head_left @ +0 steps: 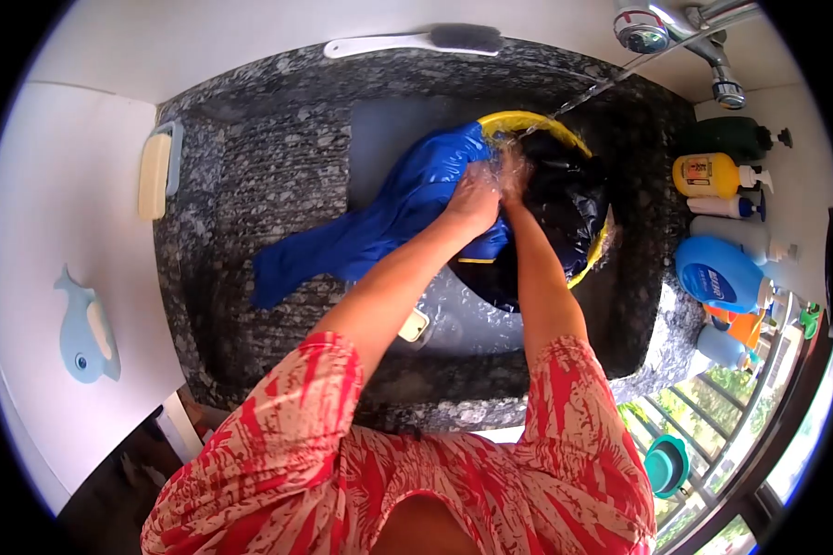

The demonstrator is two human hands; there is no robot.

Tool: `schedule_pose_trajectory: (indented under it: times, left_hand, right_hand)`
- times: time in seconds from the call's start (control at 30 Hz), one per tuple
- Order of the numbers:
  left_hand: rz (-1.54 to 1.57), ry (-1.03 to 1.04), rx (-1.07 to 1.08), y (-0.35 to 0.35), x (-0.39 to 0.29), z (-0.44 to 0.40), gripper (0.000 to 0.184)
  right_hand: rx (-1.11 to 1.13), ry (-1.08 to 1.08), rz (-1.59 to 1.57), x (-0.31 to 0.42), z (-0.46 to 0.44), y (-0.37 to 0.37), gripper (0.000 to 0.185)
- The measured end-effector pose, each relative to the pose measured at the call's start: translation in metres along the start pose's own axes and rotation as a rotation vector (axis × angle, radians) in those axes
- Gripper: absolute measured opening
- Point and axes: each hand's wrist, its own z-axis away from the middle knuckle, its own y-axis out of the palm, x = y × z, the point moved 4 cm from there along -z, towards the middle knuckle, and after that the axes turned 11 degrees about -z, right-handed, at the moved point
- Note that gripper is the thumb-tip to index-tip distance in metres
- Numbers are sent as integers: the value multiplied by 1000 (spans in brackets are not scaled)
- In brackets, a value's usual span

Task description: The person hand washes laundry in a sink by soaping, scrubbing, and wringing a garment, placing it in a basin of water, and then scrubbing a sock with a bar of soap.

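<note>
A wet blue garment point(416, 185) with black parts trails from a yellow basin point(509, 118) across the ribbed side of a stone sink. My left hand point(475, 196) is closed on the blue cloth at the basin's left side. Close beside it, my right hand point(514, 176) also grips the cloth, its fingers partly blurred by splashing water. Black wet fabric point(560, 199) fills the right half of the basin. From the tap point(727, 88), a thin stream of water falls onto my hands.
The dark speckled stone sink point(250, 166) surrounds the basin. A pale soap bar point(415, 324) lies near its front. On the back ledge rests a white-handled brush point(412, 43), and at left a larger soap bar point(155, 176). Several bottles point(717, 273) line the right ledge.
</note>
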Motion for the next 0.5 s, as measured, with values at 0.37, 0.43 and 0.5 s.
schedule_pose_trajectory:
  times: [0.37, 0.43, 0.5]
  left_hand:
    - [707, -187, -10, -90, -30, 95, 18]
    - [723, -220, 68, -99, -38, 98, 18]
    - [780, -283, 145, -104, -41, 102, 18]
  right_hand:
    - [318, -282, 251, 81, 30, -25, 47]
    - [333, -193, 363, 60, 8, -10, 44]
    - [421, 82, 521, 75, -7, -5, 37]
